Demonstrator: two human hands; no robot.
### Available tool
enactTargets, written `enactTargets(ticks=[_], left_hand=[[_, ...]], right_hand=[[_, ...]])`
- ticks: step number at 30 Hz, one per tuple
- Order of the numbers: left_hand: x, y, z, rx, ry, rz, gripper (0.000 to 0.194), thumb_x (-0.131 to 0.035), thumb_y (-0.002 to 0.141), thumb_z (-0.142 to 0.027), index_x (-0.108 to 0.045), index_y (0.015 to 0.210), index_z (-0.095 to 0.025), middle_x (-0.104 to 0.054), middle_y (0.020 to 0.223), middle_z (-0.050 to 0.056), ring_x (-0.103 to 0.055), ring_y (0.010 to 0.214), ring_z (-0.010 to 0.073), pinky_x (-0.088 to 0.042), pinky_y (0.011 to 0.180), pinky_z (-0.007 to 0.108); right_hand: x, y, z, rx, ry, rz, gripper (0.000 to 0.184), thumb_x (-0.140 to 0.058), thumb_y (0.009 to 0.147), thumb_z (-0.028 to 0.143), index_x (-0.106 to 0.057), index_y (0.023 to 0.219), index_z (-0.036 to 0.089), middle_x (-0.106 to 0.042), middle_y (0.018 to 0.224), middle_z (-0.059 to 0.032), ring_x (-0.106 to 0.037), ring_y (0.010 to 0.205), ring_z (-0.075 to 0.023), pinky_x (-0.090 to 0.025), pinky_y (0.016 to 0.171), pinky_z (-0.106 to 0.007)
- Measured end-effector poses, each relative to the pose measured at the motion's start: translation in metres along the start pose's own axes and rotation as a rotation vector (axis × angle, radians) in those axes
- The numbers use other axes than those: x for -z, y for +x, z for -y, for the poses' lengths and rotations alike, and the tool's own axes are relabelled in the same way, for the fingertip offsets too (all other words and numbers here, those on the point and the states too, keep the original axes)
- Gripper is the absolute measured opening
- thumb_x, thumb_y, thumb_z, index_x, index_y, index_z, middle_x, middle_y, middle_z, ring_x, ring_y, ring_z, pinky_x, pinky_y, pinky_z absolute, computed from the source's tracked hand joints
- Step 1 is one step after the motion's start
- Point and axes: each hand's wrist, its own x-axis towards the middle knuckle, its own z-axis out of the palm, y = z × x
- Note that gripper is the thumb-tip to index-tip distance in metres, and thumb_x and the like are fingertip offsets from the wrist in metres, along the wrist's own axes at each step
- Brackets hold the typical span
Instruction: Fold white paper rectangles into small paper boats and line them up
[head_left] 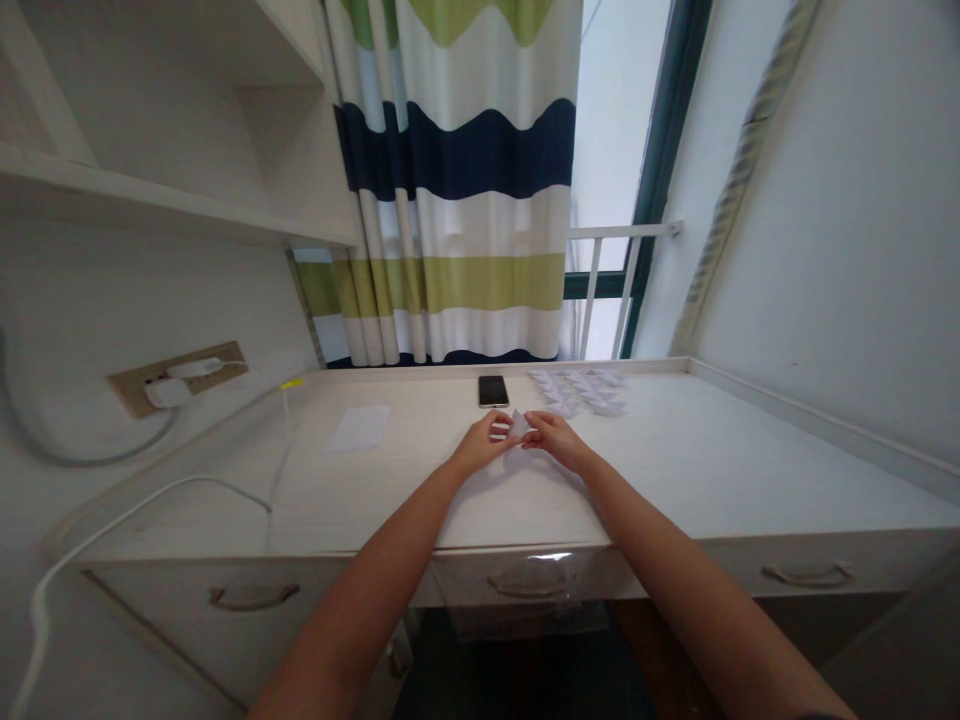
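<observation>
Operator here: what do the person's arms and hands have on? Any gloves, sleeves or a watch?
The left hand and right hand are bare, with no gloves, and neither forearm shows a watch or bracelet. Only a dark sleeve edge shows, at the bottom of the view on the right arm.

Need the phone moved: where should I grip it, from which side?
Pinch the black smartphone by its long edges, coming from the near side: it lies flat on the desk, long edges running away from you.

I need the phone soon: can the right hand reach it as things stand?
Probably yes: the phone lies just ahead of the right hand, nothing between them, though that hand is pinching folded paper.
</observation>
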Motion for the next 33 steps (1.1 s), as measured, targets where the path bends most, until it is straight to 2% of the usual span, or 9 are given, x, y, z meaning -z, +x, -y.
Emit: enactTargets(ticks=[5,14,17,19,24,29,33], left_hand=[[-0.0011,0.0005,0.0012,-0.01,0.012,-0.008,0.036,-0.063,0.063,-0.034,-0.049,0.091,-0.016,-0.055,0.094,0.006,-0.056,0.079,0.0129,-0.045,0.07,0.026],[-0.0014,0.0006,-0.0007,-0.011,0.019,-0.026,0.031,-0.054,0.07,-0.038,-0.051,0.091,-0.015,-0.058,0.09,0.006,-0.056,0.08,0.0142,-0.043,0.072,0.027],[0.0001,-0.0004,-0.0026,-0.009,0.083,-0.049,0.035,-0.056,0.068,-0.04,-0.054,0.092,-0.015,-0.061,0.087,0.005,-0.055,0.081,0.0157,-0.041,0.075,0.027],[0.0007,0.0,-0.0034,0.039,0.086,-0.056,0.036,-0.058,0.065,-0.04,-0.057,0.09,-0.013,-0.062,0.085,0.005,-0.055,0.078,0.0163,-0.041,0.072,0.027],[0.0025,0.0035,-0.0033,0.213,-0.033,-0.122,0.033,-0.067,0.056,-0.033,-0.061,0.079,-0.01,-0.065,0.077,0.006,-0.057,0.071,0.0169,-0.043,0.064,0.027],[0.0056,0.0048,-0.0035,0.251,-0.204,-0.218,0.038,-0.07,0.053,-0.03,-0.062,0.083,-0.009,-0.065,0.081,0.008,-0.058,0.071,0.0171,-0.043,0.065,0.027],[0.0069,0.005,-0.004,0.248,-0.24,-0.259,0.035,-0.069,0.053,-0.029,-0.063,0.081,-0.009,-0.066,0.082,0.009,-0.059,0.073,0.0183,-0.044,0.066,0.028]], right_hand=[[-0.001,-0.0009,0.002,0.004,-0.023,0.022,0.028,-0.071,0.053,0.035,-0.06,0.071,0.016,-0.06,0.063,0.0007,-0.056,0.056,-0.0093,-0.048,0.061,-0.025],[-0.0009,-0.0014,0.0024,0.001,-0.052,0.04,0.027,-0.069,0.056,0.036,-0.062,0.072,0.015,-0.063,0.066,-0.0019,-0.059,0.059,-0.0104,-0.046,0.061,-0.024],[0.002,0.0003,-0.0006,0.018,-0.082,0.051,0.027,-0.069,0.055,0.033,-0.064,0.074,0.015,-0.063,0.067,-0.0017,-0.058,0.058,-0.0098,-0.045,0.06,-0.024],[0.0032,0.0009,-0.0021,0.03,-0.104,0.058,0.026,-0.068,0.056,0.032,-0.064,0.076,0.016,-0.063,0.067,-0.0012,-0.056,0.057,-0.0092,-0.044,0.058,-0.023],[0.0036,0.0011,-0.0019,0.046,-0.129,0.046,0.022,-0.066,0.056,0.028,-0.064,0.075,0.017,-0.061,0.066,0.0002,-0.051,0.058,-0.0083,-0.041,0.057,-0.022],[0.0037,0.002,0.0006,0.073,-0.122,-0.052,0.02,-0.064,0.056,0.028,-0.064,0.073,0.017,-0.058,0.065,0.0015,-0.049,0.058,-0.0079,-0.038,0.054,-0.021],[0.0029,0.0018,-0.0002,0.075,-0.131,-0.097,0.036,-0.065,0.058,0.03,-0.059,0.093,0.021,-0.055,0.063,0.0033,-0.051,0.061,-0.0093,-0.041,0.055,-0.022]])
